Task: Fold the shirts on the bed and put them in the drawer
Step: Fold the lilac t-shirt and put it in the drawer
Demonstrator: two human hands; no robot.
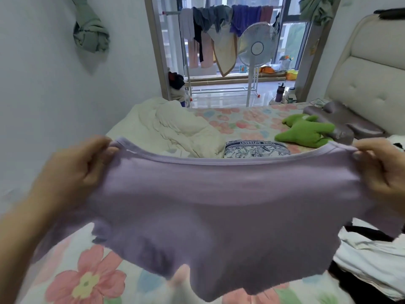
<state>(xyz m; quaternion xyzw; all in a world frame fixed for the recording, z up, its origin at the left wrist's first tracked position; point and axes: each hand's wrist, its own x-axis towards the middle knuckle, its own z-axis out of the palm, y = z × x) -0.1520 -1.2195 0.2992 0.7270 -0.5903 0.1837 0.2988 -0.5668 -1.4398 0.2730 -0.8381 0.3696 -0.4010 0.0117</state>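
Bedroom, with a bed (87,279) in a flowered sheet filling the lower view and a balcony door behind it. Lilac shirt (219,205) was held up in the air above the near part of the bed. It was spread wide between both hands, neckline on top, hem hanging free and blurred. Left hand (81,172) gripped the shirt's left shoulder, fingers curled over the cloth. Right hand (381,170) gripped the right shoulder the same way, fingers curled round the edge. Hands were about level and well apart, with the cloth taut between them. Folded printed cloth (256,149) lay on the bed just beyond the neckline, lettering on its top band. Cream duvet (175,128) was bunched at the far left of the bed. Green plush (306,131) lay right of the printed cloth, touching a grey pillow (346,123) by the padded headboard (372,73). White and black clothes pile (372,255) sat at the bed's right edge, partly hidden by the shirt. Fan (256,48) stood beyond the bed at the balcony, in front of a rack (219,18) hung with laundry.
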